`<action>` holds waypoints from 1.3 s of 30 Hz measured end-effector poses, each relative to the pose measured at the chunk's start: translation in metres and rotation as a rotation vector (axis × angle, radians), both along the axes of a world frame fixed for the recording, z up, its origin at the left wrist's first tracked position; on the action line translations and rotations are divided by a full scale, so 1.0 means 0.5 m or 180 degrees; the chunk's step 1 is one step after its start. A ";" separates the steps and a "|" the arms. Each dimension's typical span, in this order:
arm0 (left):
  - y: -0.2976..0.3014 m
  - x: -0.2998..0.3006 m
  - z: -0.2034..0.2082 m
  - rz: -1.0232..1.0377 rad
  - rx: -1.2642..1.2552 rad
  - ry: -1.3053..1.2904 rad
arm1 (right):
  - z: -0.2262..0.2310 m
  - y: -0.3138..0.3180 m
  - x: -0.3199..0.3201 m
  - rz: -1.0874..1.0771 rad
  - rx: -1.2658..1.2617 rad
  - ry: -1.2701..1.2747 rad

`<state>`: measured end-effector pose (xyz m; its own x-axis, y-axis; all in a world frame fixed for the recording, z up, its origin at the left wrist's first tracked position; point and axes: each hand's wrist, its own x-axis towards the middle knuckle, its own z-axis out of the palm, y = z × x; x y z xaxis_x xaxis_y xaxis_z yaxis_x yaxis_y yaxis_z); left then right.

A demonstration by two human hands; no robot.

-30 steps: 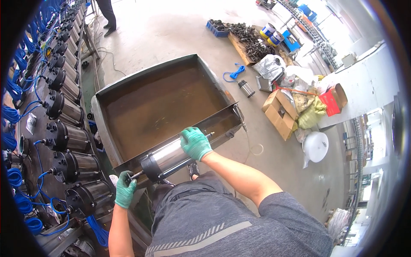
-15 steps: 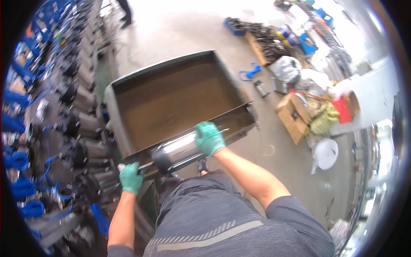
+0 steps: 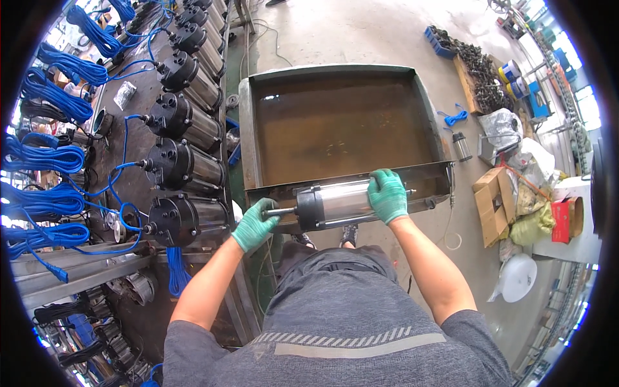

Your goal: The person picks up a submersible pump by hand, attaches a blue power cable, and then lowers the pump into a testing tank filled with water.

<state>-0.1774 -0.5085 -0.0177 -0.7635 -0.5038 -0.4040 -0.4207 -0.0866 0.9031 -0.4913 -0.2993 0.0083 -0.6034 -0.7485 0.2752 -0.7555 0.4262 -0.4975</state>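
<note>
Clasping steel cyl. (image 3: 345,200) from above w/ gloved R grip (image 3: 388,195), gripping its rod (image 3: 284,211) w/ gloved L grip (image 3: 256,223), by tank (image 3: 249,132) w/ brown liquid (image 3: 342,132)

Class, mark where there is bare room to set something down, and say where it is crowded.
Bare floor lies beyond the far edge of the tank, and left of the white round object, below the cardboard box. The left bench is crowded with steel cylinders and blue cables; bags crowd the right.
</note>
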 end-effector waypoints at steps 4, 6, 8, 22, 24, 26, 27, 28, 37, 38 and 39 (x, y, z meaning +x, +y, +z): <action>0.012 -0.022 0.018 -0.0260 -0.2111 0.0017 | 0.003 0.002 -0.002 -0.0017 0.0018 -0.0084; -0.002 -0.022 0.013 -0.0422 -0.1941 -0.0283 | -0.001 0.007 -0.004 -0.0035 0.0048 -0.0051; -0.034 -0.020 0.019 -0.1086 -0.2592 -0.0942 | -0.003 0.008 -0.006 -0.0046 0.0098 0.0030; -0.016 -0.029 0.071 0.0624 0.2062 -0.0516 | 0.013 0.002 -0.004 -0.0054 0.0007 -0.0092; -0.006 -0.033 0.074 0.0971 0.2436 -0.0332 | 0.013 0.003 -0.004 -0.0031 0.0034 -0.0126; 0.009 -0.015 0.048 0.0771 0.2058 0.0120 | 0.016 0.004 -0.004 -0.0070 0.0033 -0.0138; 0.018 -0.008 0.047 0.0511 0.1250 0.0207 | 0.016 0.004 -0.002 -0.0088 0.0040 -0.0146; 0.021 -0.008 0.045 0.0192 0.0395 0.0318 | 0.016 0.005 -0.003 -0.0078 0.0023 -0.0136; -0.037 -0.040 0.104 -0.1209 -0.0540 -0.1205 | -0.006 0.012 -0.008 -0.0087 0.0018 0.0143; -0.040 -0.040 0.104 -0.1088 -0.0291 -0.1157 | 0.000 0.008 -0.003 -0.0068 -0.0010 0.0078; -0.040 -0.032 0.099 -0.1063 -0.0570 -0.1148 | 0.009 0.002 0.001 -0.0057 -0.0031 0.0023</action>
<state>-0.1934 -0.5282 0.0316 -0.7226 -0.3418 -0.6008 -0.6860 0.2481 0.6840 -0.4906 -0.2985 0.0129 -0.6148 -0.7348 0.2867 -0.7513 0.4350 -0.4963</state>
